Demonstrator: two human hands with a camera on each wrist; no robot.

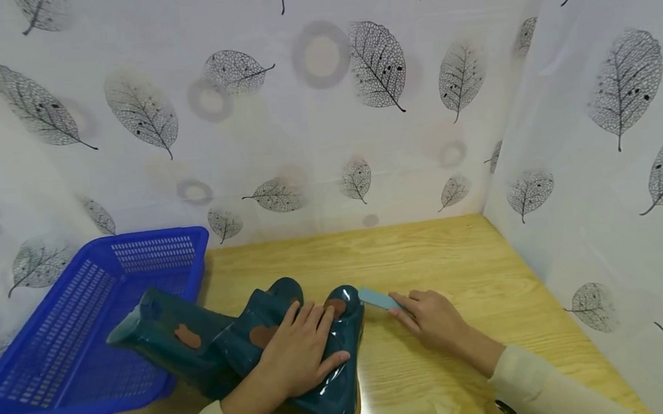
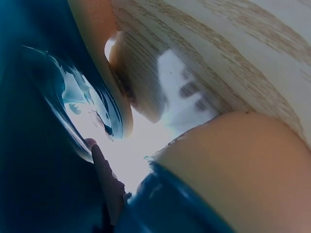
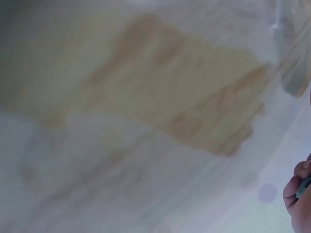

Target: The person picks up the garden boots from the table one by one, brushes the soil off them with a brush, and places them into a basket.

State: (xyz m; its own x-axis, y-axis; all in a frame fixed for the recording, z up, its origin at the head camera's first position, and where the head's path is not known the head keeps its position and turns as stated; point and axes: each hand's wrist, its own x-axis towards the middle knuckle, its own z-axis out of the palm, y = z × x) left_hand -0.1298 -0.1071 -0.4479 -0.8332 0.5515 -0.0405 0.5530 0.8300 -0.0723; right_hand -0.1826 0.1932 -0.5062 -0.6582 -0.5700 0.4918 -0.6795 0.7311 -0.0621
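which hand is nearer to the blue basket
The left hand: it rests on the teal boots, right of the blue basket. The right hand is farther right, beyond the boots, holding a light blue strip.

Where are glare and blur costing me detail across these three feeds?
Head view: mostly clear, with bright highlights on the glossy dark-teal boots and a white reflection on the yellowish wood-grain table beside them; left wrist view: glare washes the centre out to white, while the left side falls dark; right wrist view: most of the frame is heavily blurred, the right hand cut off at the edge.
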